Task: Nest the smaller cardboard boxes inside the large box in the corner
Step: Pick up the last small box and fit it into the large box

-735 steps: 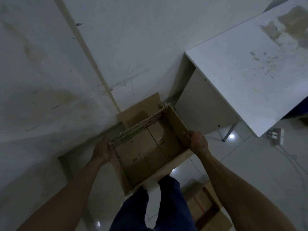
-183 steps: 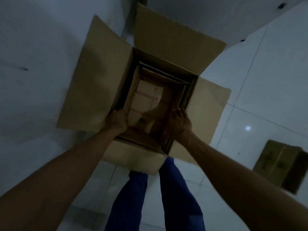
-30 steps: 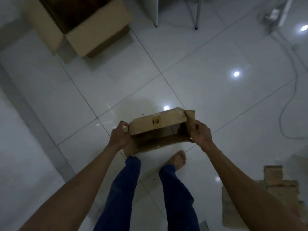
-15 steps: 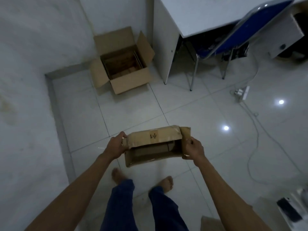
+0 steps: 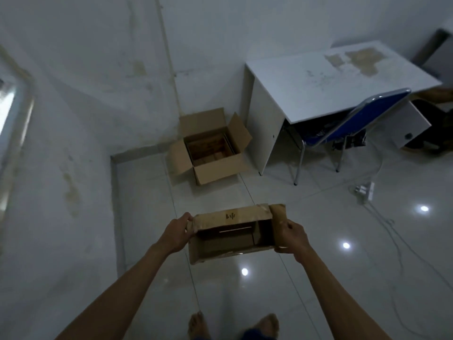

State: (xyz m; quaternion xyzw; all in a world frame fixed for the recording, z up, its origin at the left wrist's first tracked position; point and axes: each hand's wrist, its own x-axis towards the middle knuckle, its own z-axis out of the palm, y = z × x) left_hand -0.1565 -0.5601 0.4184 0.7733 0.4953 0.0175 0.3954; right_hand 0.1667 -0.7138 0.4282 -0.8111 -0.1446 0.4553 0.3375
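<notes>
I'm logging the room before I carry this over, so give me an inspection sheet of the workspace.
Surface: glossy tiled floor, lamp glare.
Job's things: small box held open side toward camera; large box in the corner, flaps open, cardboard inside.
Clutter: nothing seen on the path.
Grip: left hand and right hand each hold an end.
Cables: power strip and cords on the right.
Surroundings: white desk, blue chair.

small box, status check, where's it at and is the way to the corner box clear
Both hands, left and right, gripping small box. Large box open in corner, ahead. Bare floor between.
</notes>
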